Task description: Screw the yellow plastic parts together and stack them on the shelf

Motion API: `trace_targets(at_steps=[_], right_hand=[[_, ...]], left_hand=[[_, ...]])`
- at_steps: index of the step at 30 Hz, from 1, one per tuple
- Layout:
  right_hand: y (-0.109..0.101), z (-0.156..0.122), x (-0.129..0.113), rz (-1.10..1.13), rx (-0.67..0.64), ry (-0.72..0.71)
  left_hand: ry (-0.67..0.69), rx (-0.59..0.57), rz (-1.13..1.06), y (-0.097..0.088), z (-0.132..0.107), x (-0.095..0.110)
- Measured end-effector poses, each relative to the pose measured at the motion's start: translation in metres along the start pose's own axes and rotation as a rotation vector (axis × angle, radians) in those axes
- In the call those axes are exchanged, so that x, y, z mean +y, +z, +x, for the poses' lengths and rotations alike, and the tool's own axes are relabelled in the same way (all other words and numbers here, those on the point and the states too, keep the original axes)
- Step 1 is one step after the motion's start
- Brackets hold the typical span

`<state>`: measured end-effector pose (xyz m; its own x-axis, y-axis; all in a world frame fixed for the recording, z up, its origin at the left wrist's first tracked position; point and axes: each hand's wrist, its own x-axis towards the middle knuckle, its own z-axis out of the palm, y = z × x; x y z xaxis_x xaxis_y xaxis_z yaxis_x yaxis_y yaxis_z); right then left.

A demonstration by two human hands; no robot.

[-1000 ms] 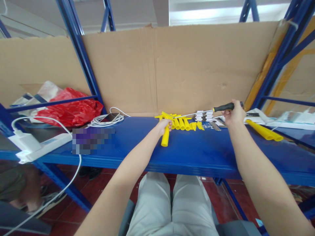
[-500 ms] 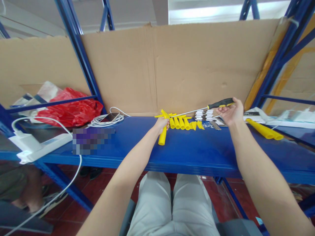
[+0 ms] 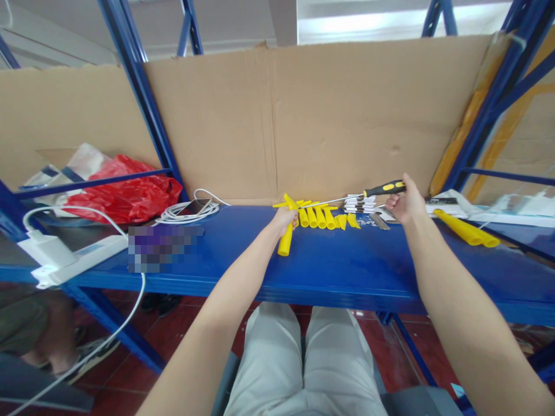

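Note:
My left hand [image 3: 285,219] is wrapped round a yellow plastic scraper-like tool [image 3: 284,245], its round, hollow handle pointing toward me. In my right hand [image 3: 408,203] is the end of a screwdriver [image 3: 384,188] with a black and yellow grip. The long shaft runs leftward, and its tip reaches the yellow tool's head; whether it sits in a screw is too small to see. Just right of my left hand stands a row of several similar yellow handles [image 3: 319,217], with smaller yellow pieces [image 3: 353,221] beside them.
Small screws [image 3: 366,222], a flat metal blade [image 3: 381,222] and stacked white packets [image 3: 359,203] lie near my right hand. Two yellow handles [image 3: 468,230] rest farther right. Leftward are a coiled white cable [image 3: 186,215], a power strip [image 3: 82,260] and a red bag [image 3: 125,190]. Cardboard [image 3: 347,121] backs the blue shelf [image 3: 338,266].
The screwdriver's grip has turned and dipped slightly, and my right hand has shifted a little on its end, fingers now more curled. My left hand and the yellow tool stay almost still.

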<state>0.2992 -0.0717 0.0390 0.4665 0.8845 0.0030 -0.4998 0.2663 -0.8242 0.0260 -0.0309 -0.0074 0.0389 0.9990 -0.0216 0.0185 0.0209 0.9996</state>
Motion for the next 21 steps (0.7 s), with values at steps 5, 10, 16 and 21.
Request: trace_targets(at_steps=[5, 10, 16, 21], right_hand=[[0.0021, -0.0093, -0.0071, 0.023, -0.011, 0.016], [-0.0008, -0.0065, -0.0060, -0.091, -0.056, -0.024], [0.0025, -0.0103, -0.0043, -0.110, 0.020, -0.102], [-0.0031, -0.0041, -0.0049, -0.041, -0.020, -0.050]], left_hand=[[0.003, 0.008, 0.008, -0.0004, 0.0011, -0.0012], [0.002, 0.039, 0.032, -0.0026, 0.0031, -0.0006], [0.032, 0.060, 0.046, -0.0032, 0.0047, 0.0002], [0.049, 0.054, 0.043, -0.0006, 0.0025, 0.0013]])
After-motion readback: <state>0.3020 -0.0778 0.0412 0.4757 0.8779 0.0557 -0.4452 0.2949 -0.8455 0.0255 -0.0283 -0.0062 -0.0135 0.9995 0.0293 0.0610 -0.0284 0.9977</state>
